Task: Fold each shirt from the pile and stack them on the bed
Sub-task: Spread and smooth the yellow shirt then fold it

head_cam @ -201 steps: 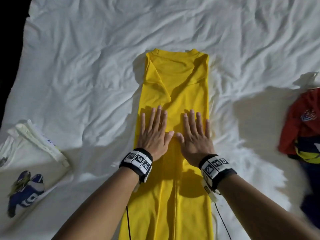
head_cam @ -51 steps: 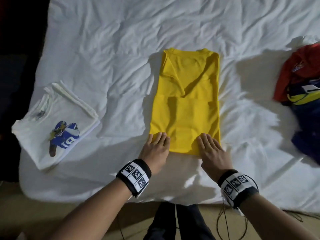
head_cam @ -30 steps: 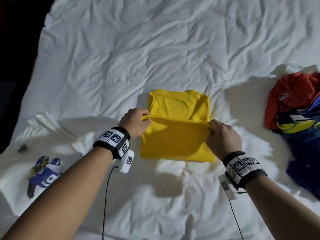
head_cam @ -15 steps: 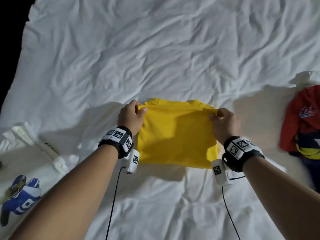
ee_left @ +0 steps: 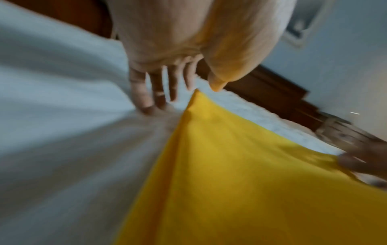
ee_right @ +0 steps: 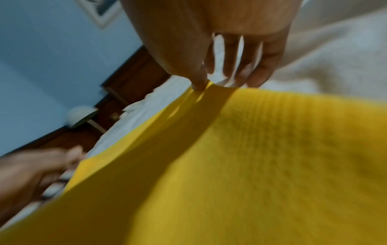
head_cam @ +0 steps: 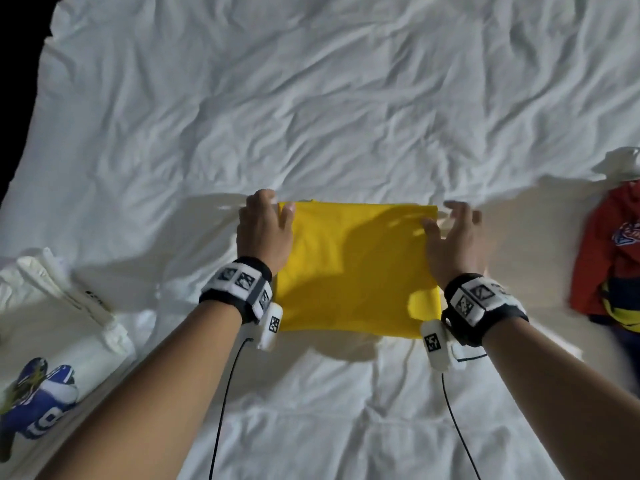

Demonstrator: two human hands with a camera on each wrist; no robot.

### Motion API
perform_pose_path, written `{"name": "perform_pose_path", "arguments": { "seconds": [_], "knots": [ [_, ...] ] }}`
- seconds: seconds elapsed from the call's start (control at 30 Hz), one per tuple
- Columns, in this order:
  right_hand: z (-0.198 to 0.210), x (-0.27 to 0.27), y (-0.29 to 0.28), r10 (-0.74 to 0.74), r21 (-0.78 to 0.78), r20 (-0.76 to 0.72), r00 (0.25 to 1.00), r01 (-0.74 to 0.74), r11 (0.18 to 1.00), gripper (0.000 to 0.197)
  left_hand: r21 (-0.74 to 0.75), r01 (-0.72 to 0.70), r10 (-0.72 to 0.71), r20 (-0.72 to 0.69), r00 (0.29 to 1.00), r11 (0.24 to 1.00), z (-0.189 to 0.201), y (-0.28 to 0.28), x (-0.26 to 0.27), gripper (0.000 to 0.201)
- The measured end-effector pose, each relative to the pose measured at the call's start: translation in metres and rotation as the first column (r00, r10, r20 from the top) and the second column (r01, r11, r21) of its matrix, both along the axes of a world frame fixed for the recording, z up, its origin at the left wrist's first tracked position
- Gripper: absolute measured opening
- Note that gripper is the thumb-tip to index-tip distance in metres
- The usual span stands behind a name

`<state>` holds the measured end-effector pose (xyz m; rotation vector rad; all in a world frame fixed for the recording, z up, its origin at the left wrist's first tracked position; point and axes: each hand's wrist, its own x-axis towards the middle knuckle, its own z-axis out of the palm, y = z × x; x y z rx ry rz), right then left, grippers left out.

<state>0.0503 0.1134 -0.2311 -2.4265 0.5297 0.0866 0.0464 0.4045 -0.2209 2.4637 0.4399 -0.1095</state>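
Observation:
The yellow shirt (head_cam: 356, 268) lies on the white bed as a flat folded rectangle between my two hands. At its far left corner is my left hand (head_cam: 265, 223), its fingers (ee_left: 146, 99) straight and touching the sheet beside the corner, with the thumb just above the cloth. My right hand (head_cam: 450, 233) is at the far right corner, blurred, its fingers spread. In the right wrist view the right thumb (ee_right: 199, 82) touches the shirt's corner (ee_right: 209, 92). Neither hand grips the cloth.
A folded white shirt with a blue player print (head_cam: 52, 358) lies at the left. A pile of red, blue and yellow clothes (head_cam: 613, 258) sits at the right edge. Wrinkled white sheet (head_cam: 311, 98) stretches beyond the shirt, and a dark drop (head_cam: 14, 64) borders the bed's left.
Both hands pinched the shirt's near edge and carried it over to the far edge. They have now let go and their fingers have straightened. The shirt lies folded shorter.

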Motion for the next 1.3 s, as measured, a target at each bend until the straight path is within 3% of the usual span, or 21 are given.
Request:
{"name": "perform_pose_path", "arguments": {
  "seconds": [0.1,0.2,0.27,0.5,0.7,0.77,0.8,0.9,0.97,1.1,1.23,1.3],
  "knots": [
    [0.014,-0.04,0.037,0.24,-0.226,0.163,0.957,-0.201,0.953,0.054,0.259,0.241,-0.254,0.018,0.967,0.935,0.016,-0.039,-0.038,0.058],
    [0.004,-0.08,0.083,0.537,-0.275,0.013,0.844,-0.513,0.813,0.062,0.321,0.531,-0.527,-0.106,0.843,0.785,-0.004,-0.066,-0.071,0.068],
    [-0.013,-0.089,0.091,0.57,-0.258,-0.115,0.814,-0.578,0.774,0.063,0.336,0.592,-0.547,-0.227,0.806,0.732,-0.028,-0.06,-0.076,0.074],
    [-0.042,-0.077,0.044,0.562,-0.32,-0.172,0.809,-0.585,0.745,0.06,0.372,0.516,-0.461,-0.231,0.857,0.772,-0.051,-0.018,-0.072,0.063],
    [-0.042,-0.059,0.021,0.289,-0.322,-0.259,0.922,-0.364,0.874,0.066,0.362,0.278,-0.196,-0.246,0.949,0.89,-0.043,-0.005,-0.058,0.068],
    [-0.03,-0.048,0.033,0.248,-0.343,-0.201,0.948,-0.305,0.888,0.07,0.384,0.33,-0.274,-0.194,0.942,0.863,-0.03,-0.022,-0.046,0.068],
    [-0.024,-0.043,0.043,0.323,-0.363,-0.154,0.934,-0.358,0.86,0.069,0.386,0.406,-0.371,-0.166,0.914,0.828,-0.026,-0.035,-0.041,0.068],
    [-0.025,-0.035,0.059,0.623,-0.35,-0.136,0.77,-0.626,0.697,0.063,0.376,0.631,-0.59,-0.232,0.773,0.679,-0.029,-0.064,-0.031,0.067],
    [-0.036,-0.034,0.051,0.641,-0.313,-0.198,0.742,-0.667,0.676,0.062,0.367,0.65,-0.573,-0.306,0.76,0.665,-0.041,-0.059,-0.029,0.066],
    [-0.048,-0.039,0.025,0.565,-0.322,-0.219,0.795,-0.606,0.727,0.061,0.341,0.562,-0.485,-0.288,0.826,0.754,-0.05,-0.034,-0.033,0.067],
    [-0.046,-0.05,0.019,0.376,-0.27,-0.189,0.907,-0.416,0.868,0.063,0.305,0.39,-0.3,-0.304,0.904,0.869,-0.042,-0.027,-0.047,0.067],
    [-0.036,-0.065,0.028,0.314,-0.261,-0.121,0.942,-0.335,0.905,0.066,0.338,0.38,-0.324,-0.213,0.922,0.861,-0.033,-0.034,-0.066,0.068]
  ]
}}
